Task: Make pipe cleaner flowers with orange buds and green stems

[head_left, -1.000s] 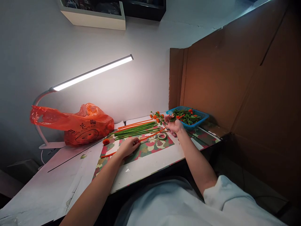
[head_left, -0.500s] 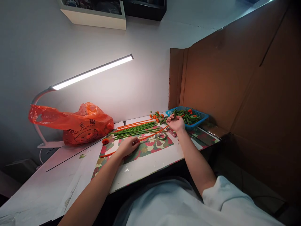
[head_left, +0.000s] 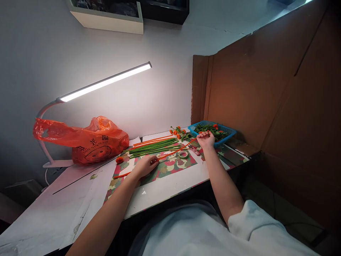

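My left hand [head_left: 146, 166] rests low over the patterned mat, its fingers closed on a long orange pipe cleaner [head_left: 172, 153]. One end of the pipe cleaner sticks out to the left beneath my wrist. Its other end runs up to my right hand [head_left: 206, 139], where the fingers are curled around it beside the blue basket [head_left: 226, 139]. Between my hands, a roll of green tape [head_left: 183, 154] and a pink-handled cutting tool [head_left: 194, 150] lie on the mat. Behind them is a bundle of green pipe cleaners [head_left: 153, 147], with several orange ones [head_left: 151, 140] farther back.
Leafy stems with orange flowers fill the basket. More orange flowers [head_left: 179, 132] lie left of it, and a single bloom [head_left: 119, 160] sits near an orange plastic bag [head_left: 99, 144]. A lit desk lamp [head_left: 106, 82] arches overhead. Cardboard [head_left: 253, 89] walls the right side.
My right hand has moved a little to the right, drawing along the orange pipe cleaner, and its fingers have turned over. My left hand stays in place.
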A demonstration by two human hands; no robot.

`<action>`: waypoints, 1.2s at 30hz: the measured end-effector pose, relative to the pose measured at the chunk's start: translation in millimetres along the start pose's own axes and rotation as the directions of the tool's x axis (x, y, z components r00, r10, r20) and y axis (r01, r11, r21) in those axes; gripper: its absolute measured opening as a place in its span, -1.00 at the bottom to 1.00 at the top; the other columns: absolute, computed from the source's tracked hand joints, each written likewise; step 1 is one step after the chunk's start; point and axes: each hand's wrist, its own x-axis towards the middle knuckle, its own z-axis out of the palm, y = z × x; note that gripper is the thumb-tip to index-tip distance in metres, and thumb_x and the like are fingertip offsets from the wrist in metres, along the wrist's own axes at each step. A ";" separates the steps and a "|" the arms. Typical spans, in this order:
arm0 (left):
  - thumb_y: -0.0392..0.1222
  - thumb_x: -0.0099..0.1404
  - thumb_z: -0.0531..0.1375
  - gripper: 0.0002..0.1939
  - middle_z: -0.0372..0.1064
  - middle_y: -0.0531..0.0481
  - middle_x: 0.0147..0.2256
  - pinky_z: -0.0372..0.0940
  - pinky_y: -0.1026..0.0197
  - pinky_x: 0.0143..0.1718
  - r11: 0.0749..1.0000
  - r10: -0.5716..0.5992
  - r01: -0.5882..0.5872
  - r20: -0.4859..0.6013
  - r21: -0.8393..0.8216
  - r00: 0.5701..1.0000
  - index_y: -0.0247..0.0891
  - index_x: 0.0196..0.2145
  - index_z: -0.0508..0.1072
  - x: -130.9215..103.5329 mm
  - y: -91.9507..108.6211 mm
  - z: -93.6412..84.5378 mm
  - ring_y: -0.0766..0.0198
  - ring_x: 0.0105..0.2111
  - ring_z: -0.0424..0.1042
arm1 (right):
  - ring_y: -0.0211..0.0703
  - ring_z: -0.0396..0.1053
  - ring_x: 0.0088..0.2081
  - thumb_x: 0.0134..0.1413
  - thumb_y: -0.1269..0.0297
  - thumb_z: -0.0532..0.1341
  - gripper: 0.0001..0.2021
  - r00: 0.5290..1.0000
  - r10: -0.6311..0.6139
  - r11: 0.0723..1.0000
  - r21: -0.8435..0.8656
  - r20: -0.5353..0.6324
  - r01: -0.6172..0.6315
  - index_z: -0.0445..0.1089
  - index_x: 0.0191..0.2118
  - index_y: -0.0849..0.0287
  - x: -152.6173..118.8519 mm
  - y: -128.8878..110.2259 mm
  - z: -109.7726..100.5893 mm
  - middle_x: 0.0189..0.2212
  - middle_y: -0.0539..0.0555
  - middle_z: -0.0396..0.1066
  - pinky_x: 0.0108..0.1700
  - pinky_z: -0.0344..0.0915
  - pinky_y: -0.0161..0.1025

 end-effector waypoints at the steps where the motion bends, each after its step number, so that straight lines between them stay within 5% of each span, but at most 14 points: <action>1: -0.05 0.24 0.03 -0.73 0.44 -0.05 -0.38 0.16 0.24 -0.42 1.000 -0.001 0.001 -0.001 -0.003 1.000 -0.21 -0.30 0.46 0.2 0.0 0.3 0.20 -0.40 0.35 | -0.35 -0.01 -0.70 0.21 0.29 -0.14 -0.64 1.000 -0.001 1.000 -0.007 0.015 0.001 -0.08 -0.63 0.14 -2.5 0.8 1.2 -0.72 -0.12 -0.06 -0.57 0.17 -0.36; 11: -0.04 0.24 0.02 -0.74 0.44 0.00 -0.43 0.13 0.26 -0.45 1.000 0.018 -0.018 -0.015 -0.013 1.000 -0.18 -0.35 0.44 0.9 -10.1 -0.6 0.24 -0.45 0.35 | -0.36 -0.22 -0.72 0.20 0.27 -0.11 -0.59 0.995 -0.013 0.996 -0.083 0.094 0.020 -0.20 -0.66 0.16 -12.3 2.8 9.2 -0.78 -0.12 -0.21 -0.63 -0.05 -0.35; 15: -0.06 0.25 0.01 -0.74 0.45 -0.01 -0.40 0.14 0.25 -0.41 1.000 0.024 -0.021 -0.149 0.021 0.989 -0.19 -0.34 0.44 2.6 -14.2 -3.1 0.24 -0.44 0.35 | -0.37 -0.23 -0.73 0.23 0.22 -0.11 -0.55 0.995 -0.020 0.993 -0.110 0.099 0.031 -0.24 -0.66 0.17 -11.2 3.7 9.2 -0.78 -0.13 -0.23 -0.63 -0.05 -0.35; 23: -0.13 0.29 -0.01 -0.75 0.43 -0.03 -0.41 0.18 0.26 -0.36 0.997 -0.081 0.077 -0.468 -0.028 0.880 -0.23 -0.34 0.43 0.1 -6.6 -5.7 0.26 -0.42 0.36 | -0.38 -0.26 -0.72 0.10 0.11 0.13 -0.44 0.979 -0.076 0.939 -0.317 0.189 0.135 -0.27 -0.68 0.15 -12.1 16.5 16.8 -0.81 -0.16 -0.27 -0.64 -0.07 -0.33; 27: -0.11 0.31 -0.01 -0.74 0.42 -0.04 -0.42 0.21 0.25 -0.31 0.992 -0.126 0.088 -0.547 -0.095 0.827 -0.26 -0.32 0.42 -1.0 -5.5 -6.6 0.26 -0.42 0.36 | -0.41 -0.21 -0.70 -0.07 0.16 0.27 -0.46 0.944 -0.120 0.787 -0.550 0.308 0.280 -0.12 -0.76 0.14 -27.5 46.5 24.4 -0.82 -0.15 -0.17 -0.63 -0.12 -0.31; 29: -0.10 0.32 -0.02 -0.74 0.41 -0.03 -0.42 0.21 0.25 -0.31 0.994 -0.096 0.049 -0.524 -0.102 0.847 -0.26 -0.31 0.41 -1.0 -4.3 -5.1 0.28 -0.44 0.34 | -0.43 -0.19 -0.70 -0.15 0.15 0.33 -0.48 0.916 0.027 0.672 -0.686 0.401 0.280 -0.03 -0.77 0.14 -38.6 64.2 26.2 -0.83 -0.16 -0.12 -0.62 -0.12 -0.32; 32: -0.10 0.32 -0.01 -0.75 0.40 -0.02 -0.40 0.20 0.27 -0.34 0.994 0.011 -0.056 -0.432 -0.093 0.902 -0.25 -0.30 0.41 -0.5 0.0 0.0 0.31 -0.46 0.31 | -0.41 0.01 -0.70 -0.23 0.02 0.37 -0.59 0.821 0.427 0.523 -0.844 0.379 0.118 0.23 -0.69 0.19 -52.6 85.0 28.3 -0.76 -0.08 0.18 -0.63 -0.07 -0.34; 34: -0.09 0.32 -0.01 -0.74 0.41 -0.02 -0.40 0.19 0.27 -0.36 0.991 0.075 -0.109 -0.361 -0.074 0.930 -0.25 -0.31 0.41 0.0 3.0 3.8 0.31 -0.45 0.31 | -0.40 0.08 -0.68 -0.26 -0.03 0.37 -0.62 0.804 0.450 0.568 -0.819 0.388 0.078 0.34 -0.57 0.21 -56.8 90.9 29.9 -0.68 -0.05 0.30 -0.63 -0.03 -0.36; 36: -0.08 0.33 -0.02 -0.72 0.41 -0.03 -0.39 0.17 0.27 -0.37 0.990 0.110 -0.131 -0.298 -0.052 0.948 -0.25 -0.31 0.42 0.4 4.1 6.0 0.29 -0.43 0.33 | -0.41 0.09 -0.66 -0.27 -0.05 0.37 -0.60 0.841 0.376 0.669 -0.742 0.390 0.045 0.37 -0.46 0.20 -56.2 90.1 31.5 -0.67 -0.08 0.29 -0.62 -0.02 -0.39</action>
